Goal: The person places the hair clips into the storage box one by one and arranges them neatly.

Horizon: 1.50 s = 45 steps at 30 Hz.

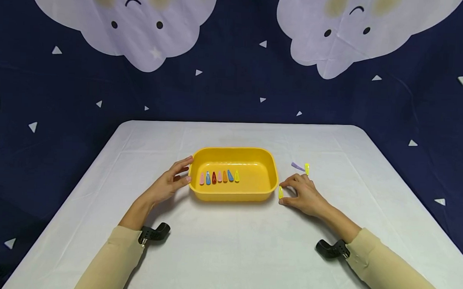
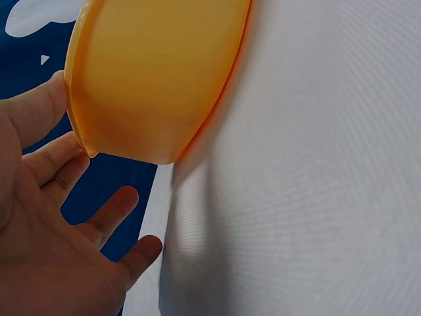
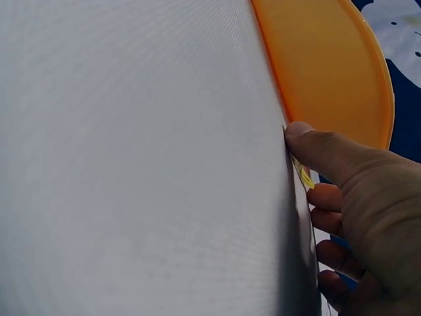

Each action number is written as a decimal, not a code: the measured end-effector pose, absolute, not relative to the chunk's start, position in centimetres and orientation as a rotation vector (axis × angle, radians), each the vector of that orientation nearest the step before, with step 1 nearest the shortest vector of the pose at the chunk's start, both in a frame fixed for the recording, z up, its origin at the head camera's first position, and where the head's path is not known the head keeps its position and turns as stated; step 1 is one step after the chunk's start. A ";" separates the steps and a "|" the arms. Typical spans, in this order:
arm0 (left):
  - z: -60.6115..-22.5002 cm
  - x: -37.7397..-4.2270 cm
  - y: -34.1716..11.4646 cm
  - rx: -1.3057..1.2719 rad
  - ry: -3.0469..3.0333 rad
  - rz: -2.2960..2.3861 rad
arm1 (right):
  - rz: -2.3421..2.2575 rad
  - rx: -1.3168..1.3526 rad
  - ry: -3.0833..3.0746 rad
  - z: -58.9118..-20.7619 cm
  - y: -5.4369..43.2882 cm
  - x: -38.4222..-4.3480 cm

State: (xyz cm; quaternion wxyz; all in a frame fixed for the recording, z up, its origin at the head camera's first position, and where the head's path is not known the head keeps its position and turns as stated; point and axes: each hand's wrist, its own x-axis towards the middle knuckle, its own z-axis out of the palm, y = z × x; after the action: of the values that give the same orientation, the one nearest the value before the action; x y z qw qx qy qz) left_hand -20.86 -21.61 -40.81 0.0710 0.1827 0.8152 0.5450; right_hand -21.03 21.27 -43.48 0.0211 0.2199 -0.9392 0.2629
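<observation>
A yellow plastic tray (image 1: 256,197) sits on the table with a row of several snap hair clips in it, among them a red hair clip (image 1: 214,178) and an orange hair clip (image 1: 225,176). At the tray's left end my left hand (image 1: 170,184) touches the rim with thumb and fingertips spread apart; its other fingers (image 2: 115,207) extend loosely. Just beyond the right end, my right hand (image 1: 304,196) pinches a yellow hair clip (image 1: 281,192) lengthwise between thumb and forefinger, low at the tabletop. In the right wrist view the thumb partly hides this clip (image 3: 306,176).
Behind my right hand lie a purple hair clip (image 1: 297,167) and another yellow hair clip (image 1: 307,168), close together. A white cloth covers the table (image 1: 228,246). A dark blue curtain (image 1: 233,89) with clouds and triangles hangs behind its far edge.
</observation>
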 end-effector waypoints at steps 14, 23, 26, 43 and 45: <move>-40.6 -20.9 -21.5 0.532 2.447 1.636 | 0.914 0.624 -2.889 -42.6 21.5 -21.2; -40.7 -20.9 -21.6 0.534 2.437 1.650 | 0.999 0.545 -2.931 -40.3 22.1 -21.3; -40.6 -20.8 -21.7 0.526 2.433 1.648 | 0.985 0.561 -2.907 -39.3 22.1 -21.3; -40.8 -20.8 -21.7 0.549 2.427 1.661 | 0.993 0.660 -2.808 -35.7 20.0 -22.4; -40.8 -20.8 -21.7 0.549 2.426 1.660 | 0.994 0.678 -2.807 -35.6 19.5 -22.6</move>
State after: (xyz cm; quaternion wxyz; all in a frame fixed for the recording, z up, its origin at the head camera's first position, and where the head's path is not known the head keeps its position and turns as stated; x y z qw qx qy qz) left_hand -20.80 -21.68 -40.78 0.0754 0.1830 0.8089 0.5536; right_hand -22.64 19.53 -35.62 0.0439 0.2219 -0.9182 0.3253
